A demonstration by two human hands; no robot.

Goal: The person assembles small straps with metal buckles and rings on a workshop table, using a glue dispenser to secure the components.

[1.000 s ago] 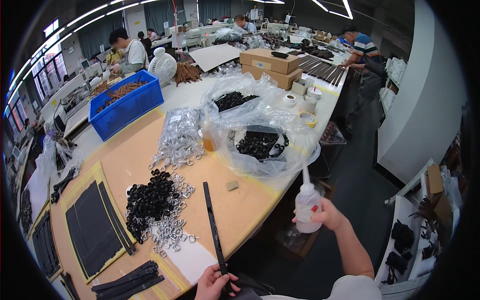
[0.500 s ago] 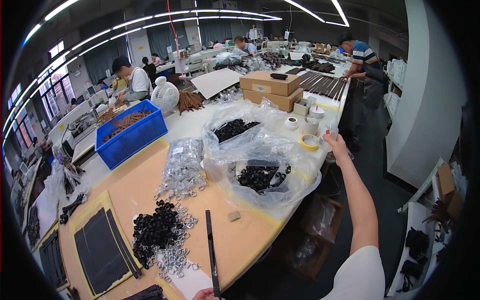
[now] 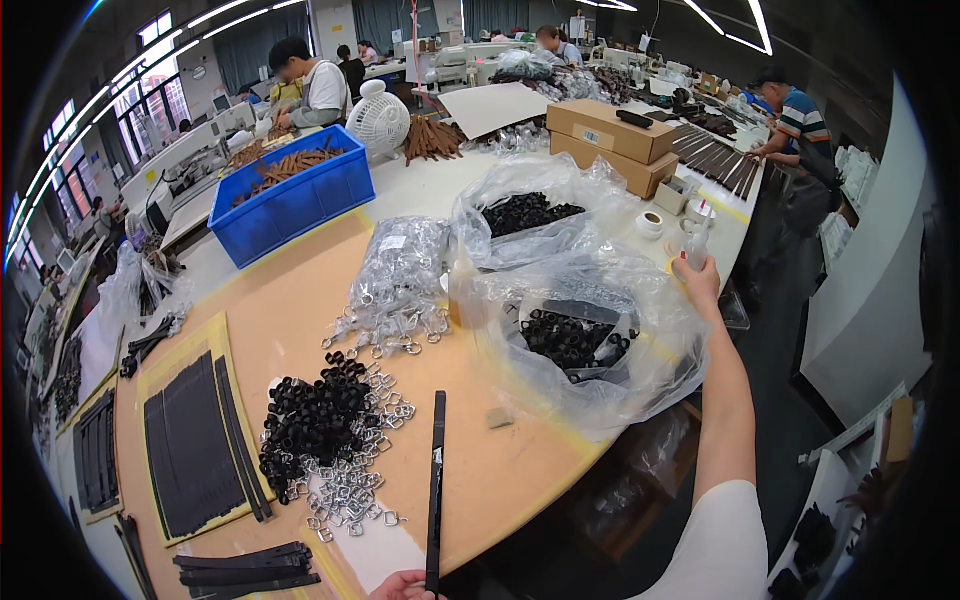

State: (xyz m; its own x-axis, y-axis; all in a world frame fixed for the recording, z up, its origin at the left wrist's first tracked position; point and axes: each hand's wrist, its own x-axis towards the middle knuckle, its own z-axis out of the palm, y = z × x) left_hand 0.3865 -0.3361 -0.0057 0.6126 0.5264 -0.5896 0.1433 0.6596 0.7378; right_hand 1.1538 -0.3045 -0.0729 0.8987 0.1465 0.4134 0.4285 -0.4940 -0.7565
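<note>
Right hand has reached farther out, now closed round a squeeze bottle near the table's far edge. Left hand pinches black strap at near edge.

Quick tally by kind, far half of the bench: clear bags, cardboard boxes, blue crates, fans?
Clear plastic bags: 3
Cardboard boxes: 2
Blue crates: 1
White fans: 1
Total: 7
</note>
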